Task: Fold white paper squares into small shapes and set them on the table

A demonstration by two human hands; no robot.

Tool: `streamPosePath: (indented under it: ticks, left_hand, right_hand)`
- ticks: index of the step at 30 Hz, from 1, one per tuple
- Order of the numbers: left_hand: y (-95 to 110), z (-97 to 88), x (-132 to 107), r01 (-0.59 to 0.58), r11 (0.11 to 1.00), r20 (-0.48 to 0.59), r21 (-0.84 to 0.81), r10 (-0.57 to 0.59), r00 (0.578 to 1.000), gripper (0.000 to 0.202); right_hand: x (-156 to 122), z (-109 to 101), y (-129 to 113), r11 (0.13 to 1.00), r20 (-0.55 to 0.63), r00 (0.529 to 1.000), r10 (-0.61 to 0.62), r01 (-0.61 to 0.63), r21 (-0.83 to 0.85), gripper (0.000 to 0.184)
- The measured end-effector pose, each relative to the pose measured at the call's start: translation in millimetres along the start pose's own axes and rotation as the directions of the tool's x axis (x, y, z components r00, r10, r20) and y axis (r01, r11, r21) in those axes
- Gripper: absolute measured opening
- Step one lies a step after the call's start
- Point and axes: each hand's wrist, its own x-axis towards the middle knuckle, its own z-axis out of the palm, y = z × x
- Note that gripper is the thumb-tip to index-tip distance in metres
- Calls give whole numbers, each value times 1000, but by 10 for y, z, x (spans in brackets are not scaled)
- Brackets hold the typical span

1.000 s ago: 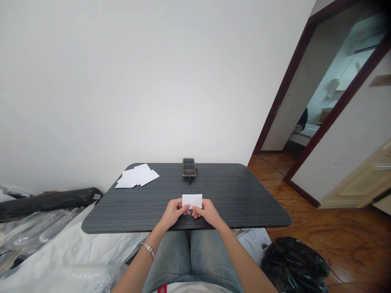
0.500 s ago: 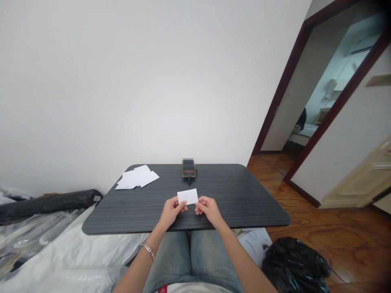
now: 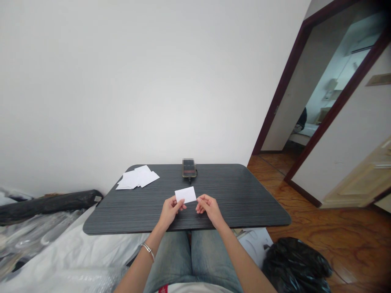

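Card (image 3: 185,195) in the left hand (image 3: 170,211) over the surface (image 3: 244,199)
Right hand (image 3: 210,208) narrow at the card's right edge, its grip unclear; phone (image 3: 188,167) farther back, papers (image 3: 137,178) at the back left

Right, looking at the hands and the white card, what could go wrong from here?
The left hand grips the white card only near its lower left corner, so it might tilt or slip. The right hand, close to the lower right corner, could bend it. The white sheets overlap near the left edge of the table; a knock might slide some off.
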Motion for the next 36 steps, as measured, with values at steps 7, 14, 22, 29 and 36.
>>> streamPosePath:
  ticks: [7, 14, 22, 29, 36]
  left_hand:
    - [-26, 21, -12, -11, 998, 143, 54, 4, 990, 28]
    - [-45, 23, -3, -19, 996, 219, 85, 0, 976, 26]
    - [-25, 39, -14, -53, 991, 221, 126, 24, 975, 25]
    - [-5, 21, -16, -5, 1000, 190, 27, 0, 982, 24]
    - [47, 4, -16, 35, 999, 88, -18, -33, 996, 24]
  right_hand:
    - [-6, 23, 32, 997, 118, 993, 3, 6, -78, 28]
    - [-29, 28, 6, 995, 140, 990, -19, 33, -97, 27]
    - [-52, 44, -26, 989, 165, 986, -18, 42, -140, 28]
    - [-42, 31, -16, 992, 85, 996, -29, 39, -121, 28]
    - [-36, 19, -20, 993, 12, 999, -43, 44, -113, 28]
